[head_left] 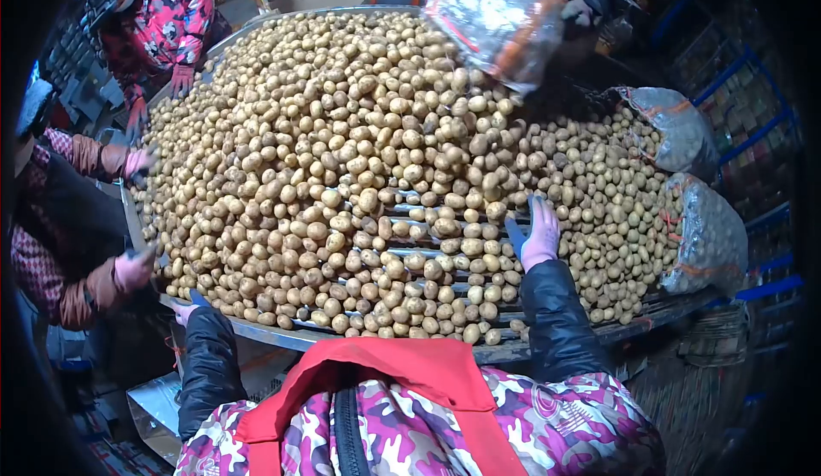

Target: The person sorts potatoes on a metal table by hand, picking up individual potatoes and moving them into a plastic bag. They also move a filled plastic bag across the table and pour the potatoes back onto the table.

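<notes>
A large heap of potatoes (pixel 282 151) covers a wide sorting table with metal bars (pixel 405 252). My right hand (pixel 540 238), in a pink glove with blue on the fingers, lies open against the potatoes right of the bare bars. Its fingers point away from me, and the thumb stands apart. At the near left edge, my left hand (pixel 186 307), in a similar glove, is by the table rim (pixel 274 332), close to the nearest potatoes. Its visible fingers look stretched out, though part of the hand is hidden by the sleeve.
Two filled mesh bags (pixel 708 241) lie at the right end with potatoes at their mouths. A person at the far side handles a large clear plastic bag (pixel 496 23) over the heap. Two other people stand on the left, their gloved hands (pixel 134 269) at the table edge.
</notes>
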Available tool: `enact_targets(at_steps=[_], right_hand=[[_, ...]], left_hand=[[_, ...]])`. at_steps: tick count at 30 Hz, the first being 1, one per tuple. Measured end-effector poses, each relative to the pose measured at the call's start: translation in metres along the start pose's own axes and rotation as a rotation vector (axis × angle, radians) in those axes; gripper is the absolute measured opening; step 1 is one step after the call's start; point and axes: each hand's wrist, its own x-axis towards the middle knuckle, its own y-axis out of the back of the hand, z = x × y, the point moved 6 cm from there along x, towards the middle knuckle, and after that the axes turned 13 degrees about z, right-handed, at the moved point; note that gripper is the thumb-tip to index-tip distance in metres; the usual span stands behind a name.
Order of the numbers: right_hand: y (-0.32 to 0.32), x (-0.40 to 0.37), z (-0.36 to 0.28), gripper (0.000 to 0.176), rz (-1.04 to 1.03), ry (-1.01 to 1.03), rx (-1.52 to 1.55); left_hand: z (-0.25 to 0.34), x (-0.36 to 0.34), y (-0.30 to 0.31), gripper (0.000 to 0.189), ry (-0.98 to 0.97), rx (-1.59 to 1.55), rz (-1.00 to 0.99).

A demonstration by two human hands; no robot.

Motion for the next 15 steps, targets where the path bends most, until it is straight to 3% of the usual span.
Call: enact_targets(at_steps=[8, 12, 15], right_hand=[[-0.002, 0.006, -0.012, 0.076, -0.028, -0.076, -0.005], [0.012, 0.038, -0.07, 0.065, 0.147, 0.189, 0.1], [0.009, 0.074, -0.14, 0.046, 0.167, 0.384, 0.257]], left_hand=[[-0.007, 0.005, -0.006, 0.084, 0.007, -0.033, -0.016], [-0.016, 0.016, -0.021, 0.085, 0.003, -0.003, 0.025], [-0.019, 0.02, -0.024, 0.086, 0.001, -0.035, 0.041]])
